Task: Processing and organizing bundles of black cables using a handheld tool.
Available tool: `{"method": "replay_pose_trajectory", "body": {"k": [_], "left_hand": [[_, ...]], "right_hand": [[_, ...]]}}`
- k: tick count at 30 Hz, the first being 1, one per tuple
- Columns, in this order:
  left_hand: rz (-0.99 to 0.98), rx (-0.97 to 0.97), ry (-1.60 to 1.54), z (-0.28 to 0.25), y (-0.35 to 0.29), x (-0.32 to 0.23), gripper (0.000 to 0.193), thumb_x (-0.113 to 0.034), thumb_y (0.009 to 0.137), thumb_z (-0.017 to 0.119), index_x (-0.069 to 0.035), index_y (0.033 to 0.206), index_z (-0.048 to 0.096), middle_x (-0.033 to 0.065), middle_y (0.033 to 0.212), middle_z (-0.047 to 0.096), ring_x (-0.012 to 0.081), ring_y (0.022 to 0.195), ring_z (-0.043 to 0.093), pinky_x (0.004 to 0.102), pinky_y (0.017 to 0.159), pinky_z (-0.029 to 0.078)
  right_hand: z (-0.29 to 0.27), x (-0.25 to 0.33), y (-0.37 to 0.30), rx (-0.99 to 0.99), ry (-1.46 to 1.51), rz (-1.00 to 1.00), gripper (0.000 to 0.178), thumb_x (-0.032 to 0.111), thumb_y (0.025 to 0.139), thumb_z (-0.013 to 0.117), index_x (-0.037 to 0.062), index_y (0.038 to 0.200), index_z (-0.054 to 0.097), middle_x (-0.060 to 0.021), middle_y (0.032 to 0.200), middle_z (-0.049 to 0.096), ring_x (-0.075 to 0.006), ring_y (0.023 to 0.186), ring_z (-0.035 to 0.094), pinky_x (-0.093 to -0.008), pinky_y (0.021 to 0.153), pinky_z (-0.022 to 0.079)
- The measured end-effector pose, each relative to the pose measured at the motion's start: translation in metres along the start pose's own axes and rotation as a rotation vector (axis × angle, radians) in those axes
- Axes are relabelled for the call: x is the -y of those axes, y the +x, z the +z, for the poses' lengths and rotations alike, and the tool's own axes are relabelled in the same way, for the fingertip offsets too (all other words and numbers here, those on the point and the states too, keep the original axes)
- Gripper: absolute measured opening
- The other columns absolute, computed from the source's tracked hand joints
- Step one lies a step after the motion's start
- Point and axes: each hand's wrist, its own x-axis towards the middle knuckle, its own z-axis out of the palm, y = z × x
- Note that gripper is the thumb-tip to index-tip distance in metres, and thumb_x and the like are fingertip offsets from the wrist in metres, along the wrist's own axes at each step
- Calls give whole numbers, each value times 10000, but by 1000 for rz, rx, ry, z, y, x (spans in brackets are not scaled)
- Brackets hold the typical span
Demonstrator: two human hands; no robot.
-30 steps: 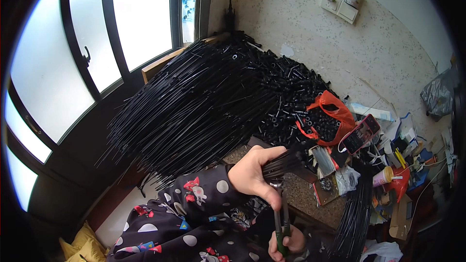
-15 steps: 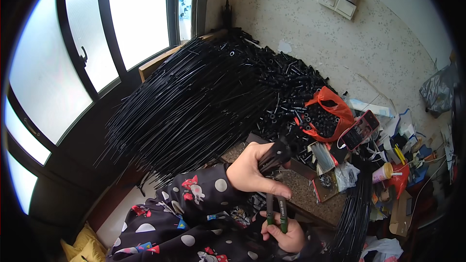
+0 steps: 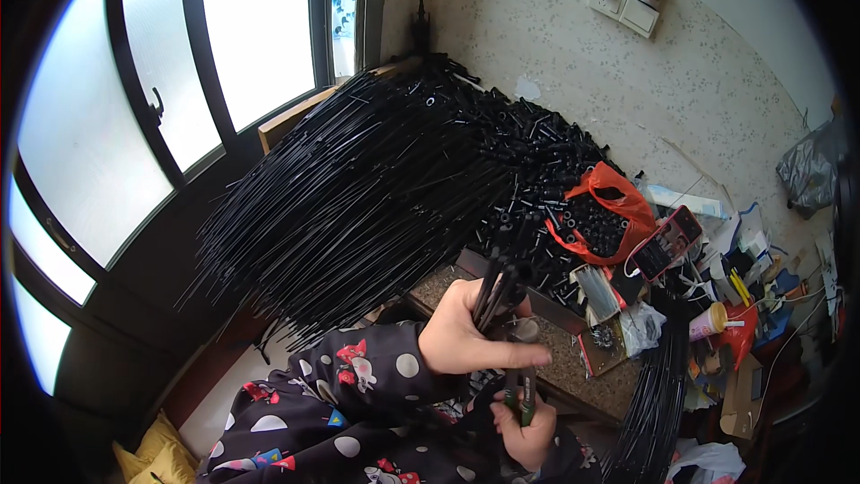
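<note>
My left hand (image 3: 466,333) is closed around several thin black rods with thicker black ends (image 3: 503,291), which point up and away. Its thumb stretches to the right across the pliers. Below it my right hand (image 3: 530,439) grips the green handles of the pliers (image 3: 527,399). The grey pliers head reaches up beside the bundle, partly hidden by my left thumb. Whether the jaws touch a rod I cannot tell. Beyond my hands lies a wide heap of long black rods (image 3: 349,206), their far ends among a pile of short black tubular parts (image 3: 537,139).
A speckled brown tabletop (image 3: 573,381) lies under my hands. At right are an orange-red bag (image 3: 632,206) of small black rings, a phone (image 3: 665,242), a clear plastic bag (image 3: 642,327), a cup with a straw (image 3: 708,321) and another rod bundle (image 3: 649,412). Windows (image 3: 260,18) stand at left.
The rods in my left hand have swung more upright, and their ends spread apart. My right hand has shifted slightly right with the pliers, whose head now shows above my left thumb.
</note>
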Motion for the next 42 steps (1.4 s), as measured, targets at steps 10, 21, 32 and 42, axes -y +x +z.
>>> {"method": "replay_pose_trajectory", "body": {"k": [10, 21, 32, 42], "left_hand": [[36, -11, 52, -3, -17, 16, 312, -133, 631, 744, -20, 828, 530, -20, 656, 511, 37, 582, 457, 191, 514, 361], [83, 96, -315, -32, -8, 31, 340, -260, 743, 676, -19, 874, 474, -1, 668, 497, 70, 571, 462, 212, 526, 377], [194, 36, 71, -20, -4, 26, 387, -363, 803, 592, -8, 924, 494, 12, 671, 515, 96, 574, 474, 207, 550, 391], [-34, 78, -262, -12, -14, 24, 291, -306, 836, 559, -37, 916, 482, -5, 651, 475, 72, 528, 437, 198, 498, 362]], "right_hand": [[21, 20, -4, -408, -386, -371, 184, 175, 773, 635, 19, 831, 557, -178, 622, 558, -250, 507, 563, -320, 432, 387], [-29, 44, -5, -327, 372, -141, 163, 49, 650, 678, 50, 781, 582, -73, 881, 554, -245, 921, 544, -271, 693, 447], [-45, 71, -7, -430, -1153, -784, 179, 61, 675, 667, -22, 810, 585, -91, 940, 575, -284, 910, 502, -395, 741, 400], [-52, 57, -9, -230, -594, -787, 191, 49, 680, 645, -41, 838, 585, -108, 967, 570, -301, 863, 524, -393, 722, 417]]}}
